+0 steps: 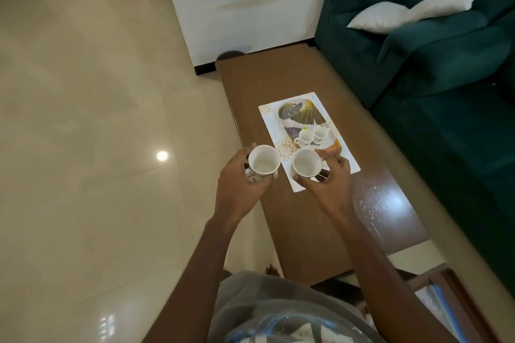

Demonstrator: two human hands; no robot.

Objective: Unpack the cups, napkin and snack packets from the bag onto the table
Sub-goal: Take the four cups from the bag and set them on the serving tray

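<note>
My left hand [239, 184] grips a white cup [263, 159], held upright in the air beside the table's left edge. My right hand [328, 178] grips a second white cup [307, 162] above the near end of a patterned placemat [345, 159]. Two more small white cups [306, 137] [320, 132] stand side by side on the placemat, further away. A clear plastic bag [278, 315] with blue lines hangs at the bottom of the view, under my arms; its contents are too blurred to tell.
The long brown table [278, 83] runs away from me, with whitish marks on its near right part. A dark green sofa [446, 69] with a white cushion [418, 11] lines its right side. Glossy beige floor tiles lie to the left.
</note>
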